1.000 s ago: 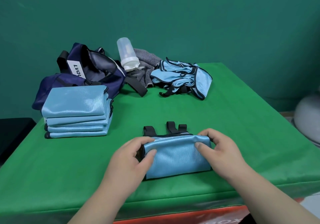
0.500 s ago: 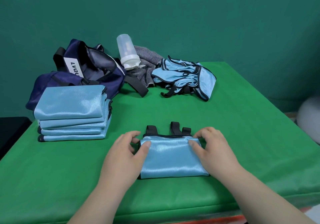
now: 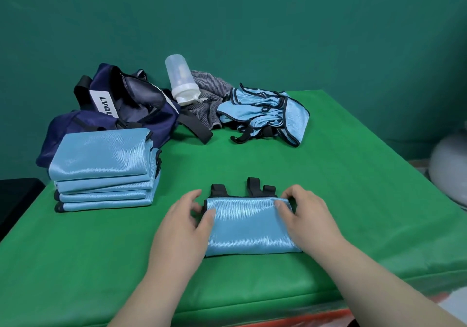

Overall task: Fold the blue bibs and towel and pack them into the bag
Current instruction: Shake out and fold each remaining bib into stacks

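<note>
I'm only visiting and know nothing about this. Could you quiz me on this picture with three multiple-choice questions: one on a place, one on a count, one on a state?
1. Where is the stack of folded bibs?
A. on the floor
B. on the green table, just in front of the navy bag
C. in the person's lap

2. How many bibs are in that stack?
A. four
B. two
C. seven

3. The bib between the left hand and right hand is:
A. spread open
B. crumpled
C. folded

Answers: B, the bag lies right behind the stack; A, four layers show at its front edge; C, it is a neat rectangle, held at both ends.
</note>
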{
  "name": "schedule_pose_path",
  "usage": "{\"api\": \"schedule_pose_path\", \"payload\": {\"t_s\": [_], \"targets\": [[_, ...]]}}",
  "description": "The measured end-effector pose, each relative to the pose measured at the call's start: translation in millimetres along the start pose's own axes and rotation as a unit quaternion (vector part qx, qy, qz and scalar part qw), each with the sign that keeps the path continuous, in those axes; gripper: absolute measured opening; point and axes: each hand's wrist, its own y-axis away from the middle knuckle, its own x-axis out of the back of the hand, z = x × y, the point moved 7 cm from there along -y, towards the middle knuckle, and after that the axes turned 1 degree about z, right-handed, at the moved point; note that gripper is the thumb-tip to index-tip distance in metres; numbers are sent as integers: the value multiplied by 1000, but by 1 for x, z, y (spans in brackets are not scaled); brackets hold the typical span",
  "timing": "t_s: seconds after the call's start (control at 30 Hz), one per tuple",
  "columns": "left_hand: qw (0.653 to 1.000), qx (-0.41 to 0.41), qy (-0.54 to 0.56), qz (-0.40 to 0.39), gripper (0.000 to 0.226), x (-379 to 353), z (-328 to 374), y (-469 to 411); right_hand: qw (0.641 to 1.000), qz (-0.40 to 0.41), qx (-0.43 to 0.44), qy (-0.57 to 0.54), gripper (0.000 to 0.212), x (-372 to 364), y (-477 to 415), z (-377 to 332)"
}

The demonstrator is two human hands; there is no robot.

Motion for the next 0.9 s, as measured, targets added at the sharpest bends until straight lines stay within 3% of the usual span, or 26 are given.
{"api": "schedule_pose_path", "payload": {"t_s": [0.13,0.23,0.33,0.43,0.5,0.73,0.9], "targets": [[986,-147,-60,40,38,8,26,13,999,13,-14,-28,19,5,-1,4],[952,-266,-140,-60,45,-19,40,32,994,45,99,-8,26,17,8,-14],[929,-234,-233,-166,70,-45,28,31,977,-27,210,30,38,1,23,-34],[925,-204,-253,-199,83,-50,21,22,965,-139,196,109,69,-30,27,-29],[925,-191,-246,-219,86,-52,18,17,960,-167,173,145,72,-36,23,-21],[906,-202,-256,-268,67,-58,15,-8,961,-185,152,141,75,-35,11,-13],[898,-214,-273,-270,66,-51,14,-2,955,-200,165,146,77,-37,15,-16]]}}
